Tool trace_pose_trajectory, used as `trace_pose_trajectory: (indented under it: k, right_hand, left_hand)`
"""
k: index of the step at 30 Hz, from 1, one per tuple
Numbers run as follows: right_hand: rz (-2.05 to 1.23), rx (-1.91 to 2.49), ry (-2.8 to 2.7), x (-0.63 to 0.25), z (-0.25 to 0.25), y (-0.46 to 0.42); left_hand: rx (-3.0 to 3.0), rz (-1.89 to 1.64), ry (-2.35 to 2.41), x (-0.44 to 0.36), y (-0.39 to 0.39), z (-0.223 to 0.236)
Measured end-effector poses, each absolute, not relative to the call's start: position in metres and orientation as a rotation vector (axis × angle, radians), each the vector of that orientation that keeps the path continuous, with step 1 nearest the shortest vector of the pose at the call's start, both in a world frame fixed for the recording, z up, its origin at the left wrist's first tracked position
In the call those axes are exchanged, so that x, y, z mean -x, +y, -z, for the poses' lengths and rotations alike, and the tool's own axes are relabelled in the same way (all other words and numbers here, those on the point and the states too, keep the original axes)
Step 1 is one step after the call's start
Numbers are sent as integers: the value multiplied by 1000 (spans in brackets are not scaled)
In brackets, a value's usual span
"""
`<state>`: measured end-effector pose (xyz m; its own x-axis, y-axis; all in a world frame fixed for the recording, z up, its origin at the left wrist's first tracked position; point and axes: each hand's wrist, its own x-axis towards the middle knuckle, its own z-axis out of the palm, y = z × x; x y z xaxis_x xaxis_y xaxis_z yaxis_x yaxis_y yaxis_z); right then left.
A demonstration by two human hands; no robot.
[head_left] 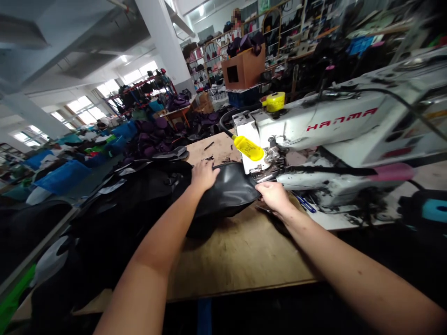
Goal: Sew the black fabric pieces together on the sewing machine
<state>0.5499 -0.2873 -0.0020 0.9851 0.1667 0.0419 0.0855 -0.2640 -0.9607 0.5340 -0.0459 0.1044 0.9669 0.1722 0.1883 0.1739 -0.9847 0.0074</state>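
A glossy black leather-like bag piece [228, 188] lies at the head of a white sewing machine [300, 123], its right edge by the needle area. My left hand [204, 177] rests on the piece's left part, with the thumb spread from the fingers. At the right edge, close beside the presser foot, my right hand [273, 195] pinches the black piece between thumb and fingers. Exactly where the needle meets the material is hidden. A yellow lamp [249, 148] hangs on the machine head, just above the work.
A heap of black pieces [132, 200] covers the left of the wooden table [240, 260]. Blue-handled scissors [306, 204] lie under the machine arm. Behind stand a brown carton [244, 67] and shelves of bags. Blue sacks [66, 177] sit on the floor at left.
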Motion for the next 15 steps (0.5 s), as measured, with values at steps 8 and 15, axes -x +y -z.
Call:
trace_pose_trajectory:
  k: [8, 15]
  right_hand:
    - [-77, 1936, -67, -545, -15, -286]
    - [-182, 2267, -509, -519, 26, -340]
  left_hand:
    - [3052, 204, -440, -515, 4, -99]
    - [2929, 369, -603, -475, 1, -80]
